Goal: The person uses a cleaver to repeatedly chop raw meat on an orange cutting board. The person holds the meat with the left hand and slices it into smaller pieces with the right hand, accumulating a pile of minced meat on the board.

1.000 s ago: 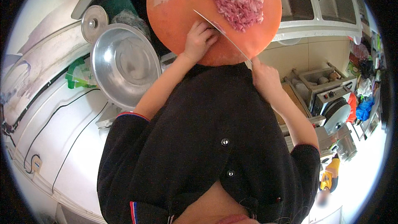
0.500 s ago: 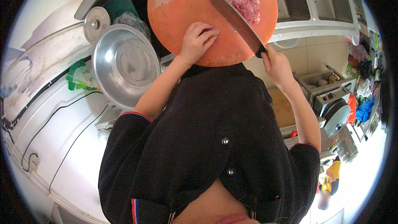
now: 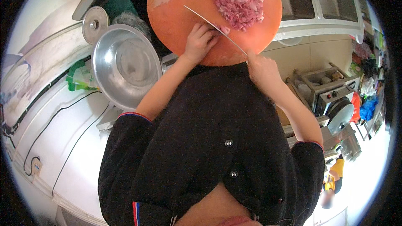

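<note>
On a round orange cutting board (image 3: pixel 180 21) lies a heap of sliced pink raw meat (image 3: pixel 238 5), toward the far right. My right hand (image 3: pixel 261 72) grips a kitchen knife (image 3: pixel 205 19) by its handle at the board's near right edge. The blade stands on edge, slanting to the far left just beside my left fingertips. My left hand (image 3: pixel 200 42) rests on the board with fingers curled and pressed down on a piece of meat, mostly hidden under them. A small pink bit of meat (image 3: pixel 225 29) shows on the far side of the blade.
A large metal basin (image 3: pixel 127 65) stands left of the board, with a round pot lid (image 3: pixel 95 24) behind it. To the right are sink basins (image 3: pixel 331 0). Lower right, a drawer-like unit (image 3: pixel 328 79) and a person in yellow (image 3: pixel 333 180) appear.
The knife has come away from the meat heap, where its blade lay tilted flat. It has swung left and turned upright beside my left hand. My left hand has barely moved.
</note>
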`<state>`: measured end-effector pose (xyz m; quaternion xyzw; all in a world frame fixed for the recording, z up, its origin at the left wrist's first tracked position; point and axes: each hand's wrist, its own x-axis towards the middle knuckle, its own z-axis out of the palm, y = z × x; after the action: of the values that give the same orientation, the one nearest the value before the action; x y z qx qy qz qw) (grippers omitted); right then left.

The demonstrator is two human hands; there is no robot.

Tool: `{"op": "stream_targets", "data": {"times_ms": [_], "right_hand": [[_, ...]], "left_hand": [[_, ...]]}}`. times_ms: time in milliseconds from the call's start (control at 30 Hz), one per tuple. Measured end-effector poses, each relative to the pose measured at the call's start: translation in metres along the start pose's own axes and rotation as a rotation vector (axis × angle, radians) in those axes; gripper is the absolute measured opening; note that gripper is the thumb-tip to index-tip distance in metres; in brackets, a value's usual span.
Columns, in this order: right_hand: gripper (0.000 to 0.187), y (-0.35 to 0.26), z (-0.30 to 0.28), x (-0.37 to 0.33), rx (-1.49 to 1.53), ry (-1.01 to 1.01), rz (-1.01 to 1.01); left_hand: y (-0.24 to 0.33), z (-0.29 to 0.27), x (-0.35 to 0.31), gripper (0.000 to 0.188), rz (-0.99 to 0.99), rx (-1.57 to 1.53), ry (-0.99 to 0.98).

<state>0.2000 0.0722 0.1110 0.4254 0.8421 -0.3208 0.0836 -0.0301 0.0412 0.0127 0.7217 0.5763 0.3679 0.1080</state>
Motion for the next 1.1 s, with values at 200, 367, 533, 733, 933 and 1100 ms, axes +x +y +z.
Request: {"op": "stream_targets", "data": {"times_ms": [200, 367, 533, 733, 933, 1100], "right_hand": [[0.011, -0.004, 0.006, 0.025, 0.002, 0.047, -0.046], [0.012, 0.008, 0.004, -0.018, -0.015, -0.068, 0.063], [0.014, -0.013, 0.014, 0.038, -0.002, 0.030, -0.039], [0.013, 0.030, -0.005, 0.038, 0.053, 0.199, 0.050], [0.010, 0.006, -0.021, -0.002, -0.054, 0.069, 0.010], [0.012, 0.000, -0.028, -0.026, -0.110, 0.015, -0.017]], "left_hand": [[-0.003, -0.001, 0.001, 0.016, -0.032, -0.018, 0.016], [-0.004, 0.000, -0.003, 0.015, -0.046, -0.054, 0.023], [-0.003, 0.001, -0.002, 0.015, -0.038, -0.041, 0.000], [-0.001, -0.007, 0.002, 0.018, 0.017, -0.041, -0.038], [-0.001, -0.008, 0.003, 0.016, 0.049, -0.057, 0.032], [0.003, -0.006, -0.002, 0.014, -0.024, -0.034, 0.034]]}}
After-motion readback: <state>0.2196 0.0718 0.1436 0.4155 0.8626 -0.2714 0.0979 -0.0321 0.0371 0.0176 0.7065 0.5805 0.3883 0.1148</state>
